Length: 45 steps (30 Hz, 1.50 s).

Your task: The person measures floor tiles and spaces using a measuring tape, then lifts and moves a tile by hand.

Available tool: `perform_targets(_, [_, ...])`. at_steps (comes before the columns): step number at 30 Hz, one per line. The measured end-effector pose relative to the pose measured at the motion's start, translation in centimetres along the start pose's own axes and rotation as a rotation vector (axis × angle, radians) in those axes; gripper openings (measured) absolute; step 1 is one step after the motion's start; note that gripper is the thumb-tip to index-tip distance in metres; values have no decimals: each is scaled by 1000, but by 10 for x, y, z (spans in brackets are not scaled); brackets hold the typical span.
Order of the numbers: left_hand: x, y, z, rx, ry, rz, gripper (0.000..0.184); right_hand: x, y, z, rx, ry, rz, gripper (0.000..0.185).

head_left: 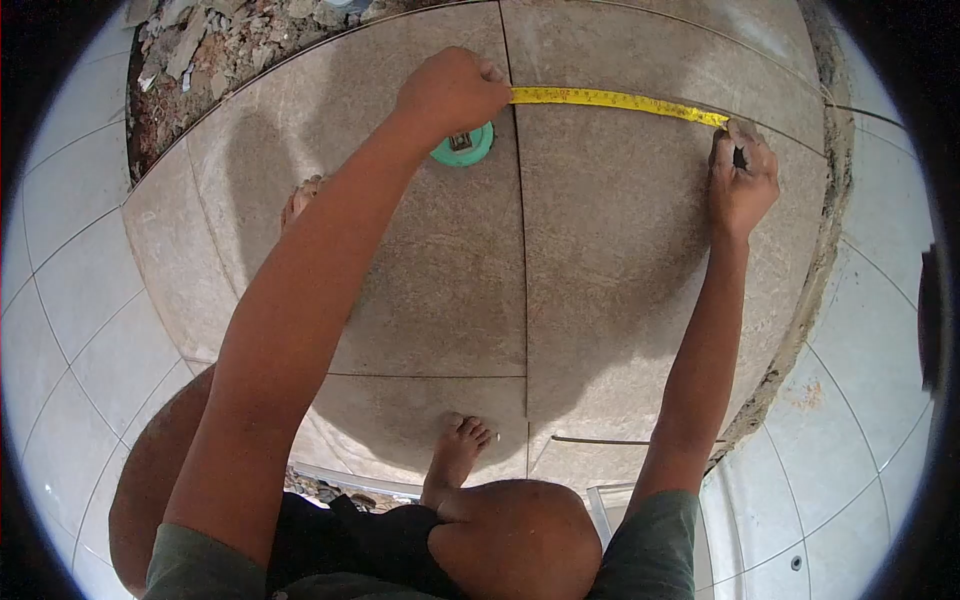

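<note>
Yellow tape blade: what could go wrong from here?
The right hand pinches the yellow tape blade at its end; a slip might shift it or let it recoil toward the left hand.
It looks slightly slanted, so a measurement square to the tile joint could be off, though the lens distorts.
The bare foot might catch the thin strip lying nearby.

Yellow tape [610, 99] bars the way; nearer floor tiles [610, 240] allow passage.

Broken rubble [215, 50] lies at the upper left; white tiles [850, 330] flank both sides.
</note>
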State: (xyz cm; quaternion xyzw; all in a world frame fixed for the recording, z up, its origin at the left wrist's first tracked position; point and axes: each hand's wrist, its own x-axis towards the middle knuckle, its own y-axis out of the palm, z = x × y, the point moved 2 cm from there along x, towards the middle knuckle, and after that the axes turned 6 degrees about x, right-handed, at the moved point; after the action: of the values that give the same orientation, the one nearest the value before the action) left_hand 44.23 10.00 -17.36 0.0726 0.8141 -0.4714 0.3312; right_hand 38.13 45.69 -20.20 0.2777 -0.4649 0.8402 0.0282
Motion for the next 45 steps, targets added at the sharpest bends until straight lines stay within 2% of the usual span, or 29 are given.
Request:
perform_targets(3, [3, 6, 5, 40, 64, -155, 35, 1, 7, 3, 10, 25, -8, 24])
perform_targets(6, [-3, 2, 2, -47, 9, -30, 32, -1, 0, -3, 21, 53, 30, 23])
perform_targets(9, [3, 6, 6, 11, 122, -210, 29, 10, 7, -4, 10, 7, -1, 23])
perform_targets(12, [1, 8, 7, -59, -14, -54, 29, 6, 7, -2, 19, 81, 15, 23])
perform_targets(15, [3, 7, 8, -36, 107, -147, 30, 4, 6, -3, 7, 16, -8, 22])
perform_targets(17, [8, 4, 9, 13, 63, -185, 31, 10, 11, 1, 37, 69, -9, 21])
perform_targets(21, [1, 5, 4, -41, -6, -49, 31, 6, 4, -1, 9, 78, 28, 22])
perform_targets(24, [-2, 8, 8, -87, 106, -198, 31, 6, 13, -1, 86, 102, -41, 20])
perform_targets(26, [10, 15, 17, 24, 143, -202, 30, 1, 13, -11, 46, 91, -19, 20])
perform_targets(28, [4, 7, 11, -99, 78, -88, 28, 2, 6, -11, 28, 44, 0, 21])
perform_targets(31, [6, 7, 12, -50, 122, -155, 27, 13, 7, 4, 94, 27, 0, 20])
perform_targets(34, [3, 8, 13, -177, 93, -88, 27, 15, 7, 0, 82, 5, 24, 17])
perform_targets(40, [2, 6, 11, -83, 81, -103, 30, 11, 1, 3, 63, -48, -13, 17])
perform_targets(42, [-6, 16, 5, -136, -29, -53, 30, 3, -4, -2, 14, 54, 87, 17])
perform_targets(43, [-4, 8, 4, -153, -73, -72, 30, 10, 3, -1, 7, 89, 96, 17])
perform_targets(45, [3, 13, 13, 4, 29, -204, 27, 11, 3, 0, 57, -52, -6, 16])
